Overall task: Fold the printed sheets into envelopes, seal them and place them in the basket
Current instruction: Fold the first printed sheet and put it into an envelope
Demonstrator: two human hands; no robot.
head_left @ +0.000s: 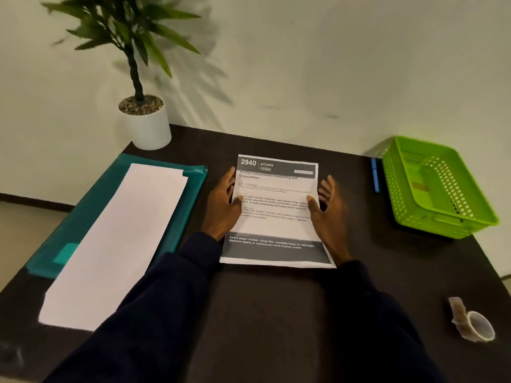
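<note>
Dark desk (276, 313) — left hand (222, 205), right hand (327, 208) loose-fingered on printed sheet (276, 225) edges

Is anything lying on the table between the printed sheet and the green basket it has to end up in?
Only a blue pen, lying on the dark table close beside the green basket's left wall, between it and the printed sheet. It lies flat, so lifting the paper over it should probably clear it.

Long dark navy sleeves (171, 294) on both arms, bare hands.
</note>
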